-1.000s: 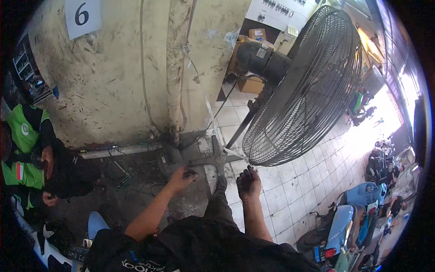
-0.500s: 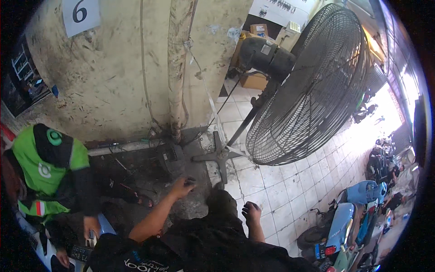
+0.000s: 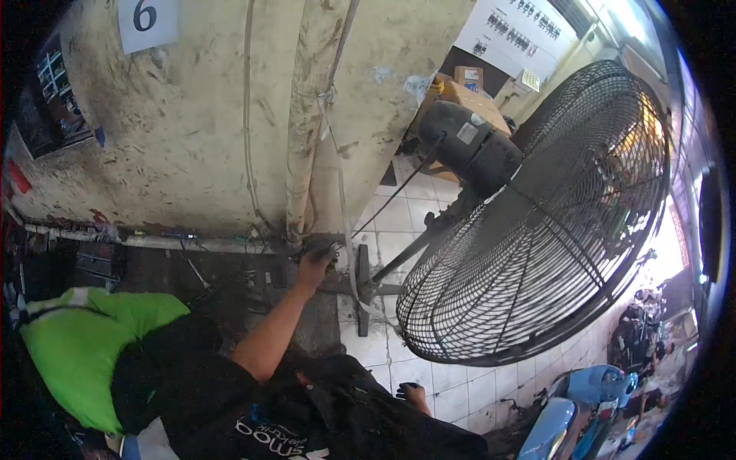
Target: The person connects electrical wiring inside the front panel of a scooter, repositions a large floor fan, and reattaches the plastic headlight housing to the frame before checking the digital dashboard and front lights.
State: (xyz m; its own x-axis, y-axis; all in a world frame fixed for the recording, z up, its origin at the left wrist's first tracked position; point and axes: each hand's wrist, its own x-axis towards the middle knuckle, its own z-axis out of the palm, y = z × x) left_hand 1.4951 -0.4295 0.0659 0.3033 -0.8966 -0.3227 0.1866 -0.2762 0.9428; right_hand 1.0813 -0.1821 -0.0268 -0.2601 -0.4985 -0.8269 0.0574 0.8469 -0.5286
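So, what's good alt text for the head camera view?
A person's left hand is held out near the foot of a wall pipe, with a large dark pedestal fan to its right; the right hand is low over white tiles. Someone in green is at left.

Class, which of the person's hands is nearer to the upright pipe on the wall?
Left. The left hand appears near the pipe, by its lower end; the right hand is farther off, lower and to the right, over white floor tiles.
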